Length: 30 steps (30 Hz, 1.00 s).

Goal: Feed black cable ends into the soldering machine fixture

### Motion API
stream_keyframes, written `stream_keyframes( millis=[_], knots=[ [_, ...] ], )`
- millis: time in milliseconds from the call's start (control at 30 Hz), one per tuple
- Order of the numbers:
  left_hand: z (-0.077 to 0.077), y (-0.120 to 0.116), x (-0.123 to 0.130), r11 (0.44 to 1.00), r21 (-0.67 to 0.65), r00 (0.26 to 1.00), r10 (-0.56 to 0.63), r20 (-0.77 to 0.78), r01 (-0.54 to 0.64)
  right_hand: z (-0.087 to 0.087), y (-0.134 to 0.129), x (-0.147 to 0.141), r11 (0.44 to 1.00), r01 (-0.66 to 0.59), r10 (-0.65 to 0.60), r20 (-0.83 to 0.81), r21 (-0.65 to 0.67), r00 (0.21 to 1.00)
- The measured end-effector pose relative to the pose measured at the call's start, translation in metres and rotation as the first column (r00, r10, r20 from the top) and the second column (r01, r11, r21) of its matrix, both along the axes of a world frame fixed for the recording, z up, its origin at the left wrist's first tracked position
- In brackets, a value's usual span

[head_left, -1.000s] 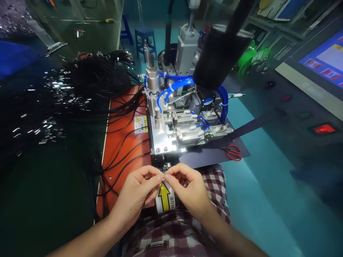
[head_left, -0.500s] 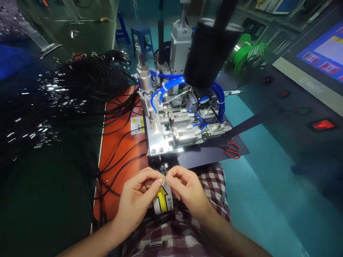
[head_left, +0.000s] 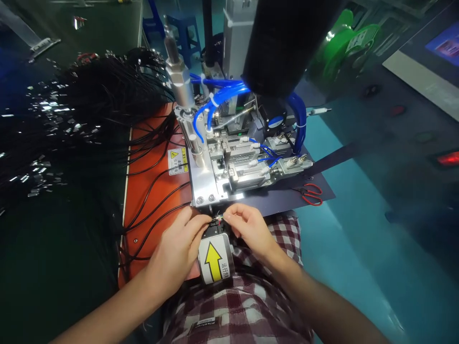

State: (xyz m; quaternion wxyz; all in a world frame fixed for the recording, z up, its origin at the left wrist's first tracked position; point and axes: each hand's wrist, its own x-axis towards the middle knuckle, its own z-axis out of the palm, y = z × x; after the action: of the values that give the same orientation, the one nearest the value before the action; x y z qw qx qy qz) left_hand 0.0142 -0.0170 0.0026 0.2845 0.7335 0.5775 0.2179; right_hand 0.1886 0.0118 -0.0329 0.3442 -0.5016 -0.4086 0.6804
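My left hand (head_left: 182, 239) reaches over the front of the machine. Its thumb and forefinger pinch what looks like a cable end, with fine light, red and greenish wires (head_left: 218, 218) showing at the fingertips. From the other side my right hand (head_left: 249, 224) closes thumb and forefinger at these wires; whatever lies between them is too small to make out. Both hands are just above a small black fixture (head_left: 211, 231). Below it is a white cover with a yellow arrow (head_left: 214, 263).
Beyond my hands stands a metal machine (head_left: 247, 165) with blue air tubes (head_left: 229, 95). Black cables (head_left: 154, 179) cross the orange surface (head_left: 143, 210) on the left, near a large cable bundle (head_left: 103, 91). Red-handled scissors (head_left: 311, 195) lie right; a black cylinder (head_left: 283, 48) hangs overhead.
Both hands have moved forward from above the arrow cover to the black fixture. Fine coloured wires now show between the fingertips. The view has shifted slightly.
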Motion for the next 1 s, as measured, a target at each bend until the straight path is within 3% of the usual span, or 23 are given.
stream_keyframes(
  millis=[133, 333, 767, 1000],
  knots=[
    [-0.011, -0.001, -0.006, 0.992, 0.045, 0.992, -0.119, -0.04, 0.12, -0.006, 0.001, 0.001, 1.0, -0.013, 0.013, 0.005, -0.019, 1.0],
    [-0.011, 0.002, -0.009, 0.963, 0.119, 0.966, -0.23, -0.118, 0.244, -0.004, 0.002, 0.003, 0.999, -0.015, 0.015, 0.007, -0.044, 1.0],
    [-0.014, 0.002, -0.007, 0.938, 0.213, 0.955, -0.239, -0.175, 0.274, -0.007, 0.001, 0.004, 0.998, -0.039, 0.041, 0.04, -0.044, 0.998],
    [-0.016, 0.0, -0.009, 0.93, 0.226, 0.942, -0.235, -0.239, 0.29, -0.008, -0.003, 0.003, 0.999, -0.032, 0.029, 0.1, 0.024, 0.995]
  ],
)
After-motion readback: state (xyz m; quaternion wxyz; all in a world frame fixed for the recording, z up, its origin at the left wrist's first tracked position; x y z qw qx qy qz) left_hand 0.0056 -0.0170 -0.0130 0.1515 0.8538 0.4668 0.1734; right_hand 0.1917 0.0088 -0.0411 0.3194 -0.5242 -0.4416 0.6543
